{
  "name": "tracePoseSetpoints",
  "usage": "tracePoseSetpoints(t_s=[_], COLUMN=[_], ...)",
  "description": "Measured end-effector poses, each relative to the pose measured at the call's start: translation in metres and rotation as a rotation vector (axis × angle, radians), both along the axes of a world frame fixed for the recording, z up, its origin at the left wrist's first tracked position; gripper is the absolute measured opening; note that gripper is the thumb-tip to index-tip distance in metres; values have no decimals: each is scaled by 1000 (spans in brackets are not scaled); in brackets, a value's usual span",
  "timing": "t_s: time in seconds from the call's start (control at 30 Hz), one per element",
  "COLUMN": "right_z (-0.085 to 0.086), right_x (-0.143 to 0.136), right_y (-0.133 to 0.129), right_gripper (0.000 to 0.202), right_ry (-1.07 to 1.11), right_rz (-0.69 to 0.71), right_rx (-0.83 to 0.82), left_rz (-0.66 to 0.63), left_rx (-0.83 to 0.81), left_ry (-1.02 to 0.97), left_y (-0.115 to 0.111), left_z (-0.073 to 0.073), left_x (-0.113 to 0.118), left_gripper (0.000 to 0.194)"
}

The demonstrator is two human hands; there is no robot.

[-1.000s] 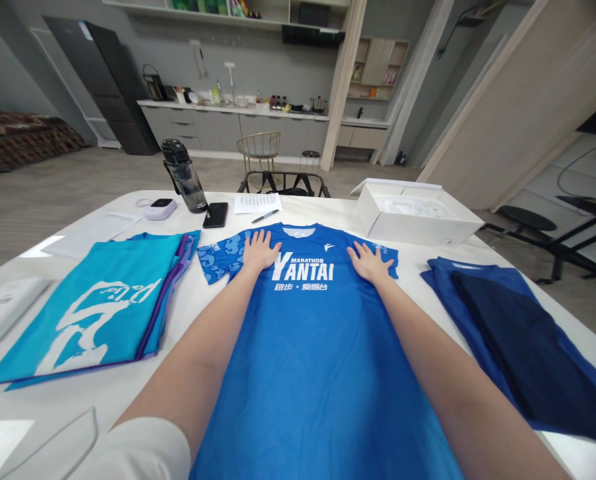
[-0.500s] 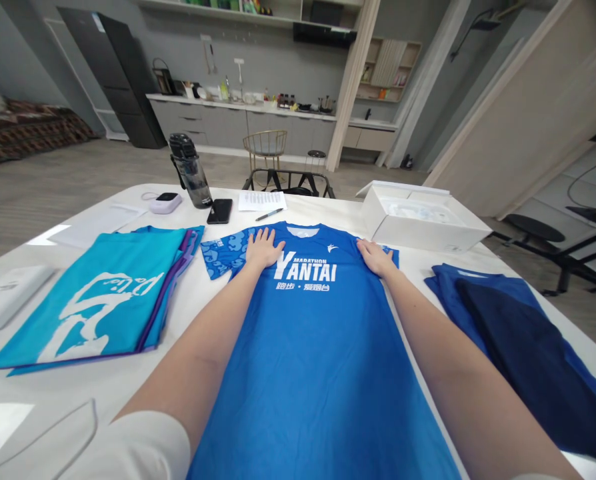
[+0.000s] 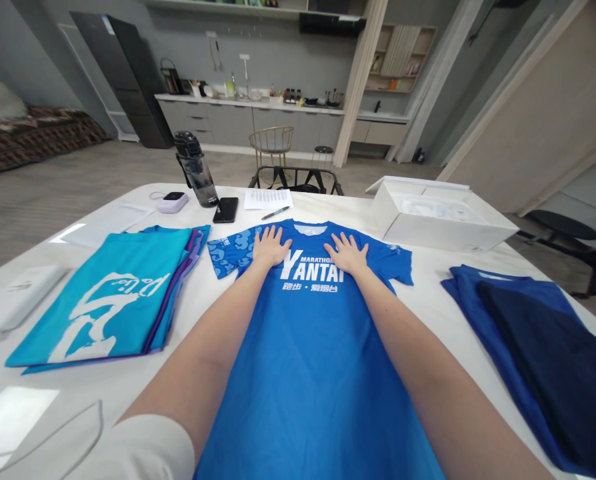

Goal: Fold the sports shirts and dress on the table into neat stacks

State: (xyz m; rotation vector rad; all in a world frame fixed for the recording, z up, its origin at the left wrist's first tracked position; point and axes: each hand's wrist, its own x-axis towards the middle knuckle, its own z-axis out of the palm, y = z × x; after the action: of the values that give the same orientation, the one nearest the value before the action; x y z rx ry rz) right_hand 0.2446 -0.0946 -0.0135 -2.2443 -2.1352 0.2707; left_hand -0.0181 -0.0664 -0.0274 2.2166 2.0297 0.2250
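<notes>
A blue T-shirt (image 3: pixel 308 360) printed with "Marathon Yantai" lies spread front side up, its collar at the far end and its lower part running out of the picture near me. My left hand (image 3: pixel 272 247) rests flat near the left shoulder, fingers spread, beside the patterned sleeve. On the upper right of the chest lies my right hand (image 3: pixel 347 255), also flat with fingers apart, covering the small logo and touching the end of the lettering. Both sleeves stick out to the sides.
Folded turquoise shirts (image 3: pixel 113 293) lie left, folded navy clothes (image 3: pixel 533 340) right. An open white box (image 3: pixel 443 227) stands back right. Farther back are a water bottle (image 3: pixel 198 173), phone (image 3: pixel 225 210), pen (image 3: pixel 275 213) and paper (image 3: pixel 269 199). A white device (image 3: pixel 18 297) sits at the left edge.
My right hand has slid left from the shirt's right shoulder onto its chest, uncovering the right sleeve. My left hand stays at the left shoulder. The view has shifted slightly.
</notes>
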Motion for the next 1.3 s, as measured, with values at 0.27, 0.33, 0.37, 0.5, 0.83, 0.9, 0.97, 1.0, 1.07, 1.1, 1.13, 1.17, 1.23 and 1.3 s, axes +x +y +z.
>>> tracePoseSetpoints(t_s=[0.27, 0.33, 0.37, 0.5, 0.83, 0.9, 0.97, 1.0, 1.07, 1.1, 1.13, 1.17, 1.23, 1.3], right_z=[-2, -2, -2, -3, 11, 11, 8, 6, 2, 0, -2, -2, -2, 1], right_x=[1, 0, 0, -2, -15, -20, -25, -28, -32, -34, -35, -35, -35, -32], right_y=[4, 4, 4, 1, -34, -53, -78, -92, -121, -135, -148, -160, -180, -194], right_gripper=[77, 77, 77, 76, 60, 58, 56, 55, 56, 57, 59, 61, 64, 66], right_ry=[-39, -35, -33, -27, -23, -30, -45, -48, -40, -32, -26, -23, -26, -28], right_rz=[18, 14, 13, 6, 41, 88, 148, 172, 193, 191, 185, 179, 163, 144], right_rx=[26, 40, 45, 87, 475, 436, 363, 316, 220, 180, 149, 132, 119, 104], left_rz=[-70, -153, -191, -294, -295, -294, -297, -296, -293, -292, -294, -295, -300, -305], left_rx=[198, 279, 296, 266, 84, 80, 71, 64, 50, 43, 37, 33, 28, 25], left_ry=[-40, -38, -36, -27, -84, -83, -75, -70, -61, -56, -51, -46, -37, -34], left_y=[-14, -30, -41, -100, -168, -165, -163, -163, -163, -163, -163, -163, -163, -166], left_z=[11, 15, 17, 15, 12, 13, 12, 12, 11, 11, 11, 11, 12, 13], left_x=[5, 11, 15, 29, 37, 38, 39, 39, 40, 40, 40, 40, 40, 39], left_gripper=[59, 55, 55, 54, 68, 67, 68, 68, 70, 70, 70, 70, 68, 66])
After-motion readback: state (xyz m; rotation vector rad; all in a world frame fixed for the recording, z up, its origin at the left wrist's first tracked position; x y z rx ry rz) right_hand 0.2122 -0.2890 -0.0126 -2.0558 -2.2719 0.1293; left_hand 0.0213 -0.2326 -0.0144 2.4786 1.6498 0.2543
